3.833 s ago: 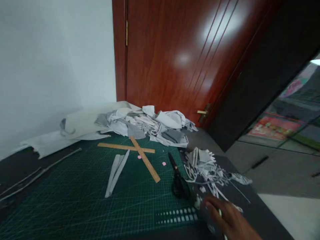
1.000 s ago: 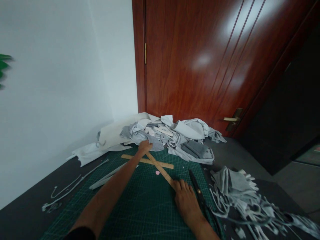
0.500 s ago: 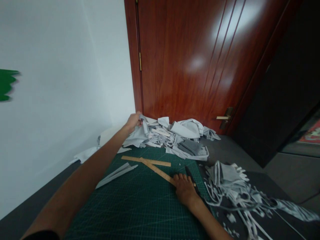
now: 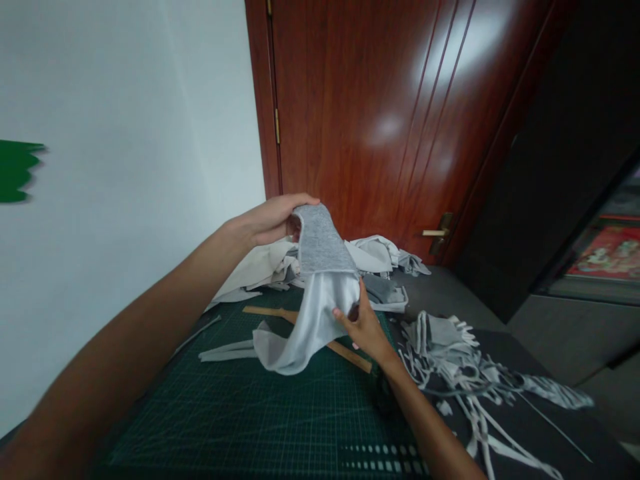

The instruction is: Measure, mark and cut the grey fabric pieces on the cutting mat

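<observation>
2 hands share 1 limp piece of fabric (image 4: 313, 327), held up above the tabletop at 12 o'clock, straight ahead. Its upper part is grey marl, and its lower part is pale and silvery, sagging in a loop. The left hand (image 4: 270, 220), toward 11 o'clock, is clamped on the grey end, with the fingers over the top and the thumb tucked behind. The right hand (image 4: 363, 327), just past 12 o'clock, pinches the pale edge lower down. The 2 hands are apart, with the fabric spanning the gap.

Below lies a green cutting mat (image 4: 250, 413) on a black tabletop (image 4: 525, 353). 2 wooden rulers (image 4: 265, 311) rest on the mat, partly hidden by the fabric, and a grey fabric strip (image 4: 225, 351) lies at 10 o'clock. A tangle of grey fabric offcuts (image 4: 440, 340) sits at 2 o'clock. A heap of pale fabric scraps (image 4: 375, 253) is piled at 1 o'clock against a red-brown wooden door (image 4: 390, 133).
</observation>
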The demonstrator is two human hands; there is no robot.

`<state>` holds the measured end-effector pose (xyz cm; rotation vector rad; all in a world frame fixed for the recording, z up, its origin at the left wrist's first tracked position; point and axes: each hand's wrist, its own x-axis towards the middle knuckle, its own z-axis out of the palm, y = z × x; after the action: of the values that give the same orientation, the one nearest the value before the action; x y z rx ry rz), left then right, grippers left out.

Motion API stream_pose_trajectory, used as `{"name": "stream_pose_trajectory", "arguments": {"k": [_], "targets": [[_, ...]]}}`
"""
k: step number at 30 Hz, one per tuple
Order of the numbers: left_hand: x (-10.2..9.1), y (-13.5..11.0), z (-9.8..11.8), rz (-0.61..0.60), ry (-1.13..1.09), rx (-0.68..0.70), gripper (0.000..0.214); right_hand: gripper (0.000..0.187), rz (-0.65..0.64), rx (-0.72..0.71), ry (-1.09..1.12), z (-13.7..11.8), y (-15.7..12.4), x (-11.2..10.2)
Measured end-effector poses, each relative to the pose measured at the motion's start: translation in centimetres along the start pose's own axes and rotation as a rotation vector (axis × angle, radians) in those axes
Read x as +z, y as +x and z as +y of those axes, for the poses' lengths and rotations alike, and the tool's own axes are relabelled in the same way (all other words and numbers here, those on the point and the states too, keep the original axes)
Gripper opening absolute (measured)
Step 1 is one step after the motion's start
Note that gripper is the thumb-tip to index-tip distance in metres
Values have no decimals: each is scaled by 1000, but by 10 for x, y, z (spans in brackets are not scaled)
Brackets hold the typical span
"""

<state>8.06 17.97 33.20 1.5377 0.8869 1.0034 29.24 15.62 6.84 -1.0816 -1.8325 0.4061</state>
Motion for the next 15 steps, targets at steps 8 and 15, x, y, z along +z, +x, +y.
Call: {"name": "stream_pose_trajectory", "arguments": {"k": [8,15], "targets": [[-9,-2,2,-134,-61,-21,20,27,-121,3,131,29,1,-35],[-34,41,0,101,-306,209,19,18,369,-99,-67,13,62,-103]]}}
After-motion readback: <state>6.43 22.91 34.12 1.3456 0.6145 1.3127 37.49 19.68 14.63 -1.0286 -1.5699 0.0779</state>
